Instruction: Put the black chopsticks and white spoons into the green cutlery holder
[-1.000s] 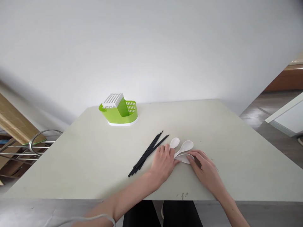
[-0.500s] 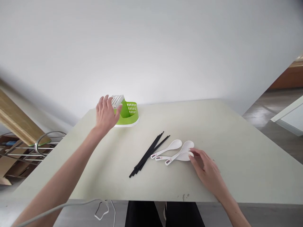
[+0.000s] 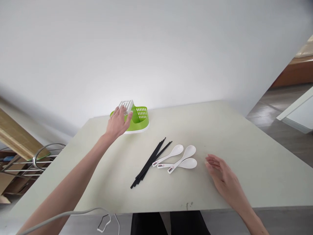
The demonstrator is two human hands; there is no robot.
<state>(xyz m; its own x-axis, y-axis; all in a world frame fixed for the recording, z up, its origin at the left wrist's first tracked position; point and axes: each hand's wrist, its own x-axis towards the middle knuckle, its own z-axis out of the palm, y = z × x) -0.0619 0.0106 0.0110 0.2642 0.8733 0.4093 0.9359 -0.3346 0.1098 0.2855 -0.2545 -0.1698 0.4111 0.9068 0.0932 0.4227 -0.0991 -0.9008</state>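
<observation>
At the back left of the table stands a green and white utensil caddy (image 3: pixel 141 125) with a slotted white top and a perforated side. My left hand (image 3: pixel 118 122) is in front of its left part, fingers apart near the white top; whether they touch it I cannot tell. Three white spoons (image 3: pixel 189 151) lie in the middle, two of them crossing. Several black chopsticks (image 3: pixel 149 163) lie loosely bunched to their left. My right hand (image 3: pixel 225 181) hovers right of the spoons, fingers loosely curved and apart from the thumb, holding nothing.
The pale table (image 3: pixel 244 163) meets a white wall (image 3: pixel 156 58) at the back. To the left are a metal rack (image 3: pixel 39 160) and a wooden board (image 3: pixel 19 133). A white cable (image 3: pixel 73 212) crosses over my left forearm at the front.
My right hand has drawn back to the right, away from the spoons. My left hand has shifted slightly right and lower against the caddy. The view has turned a little.
</observation>
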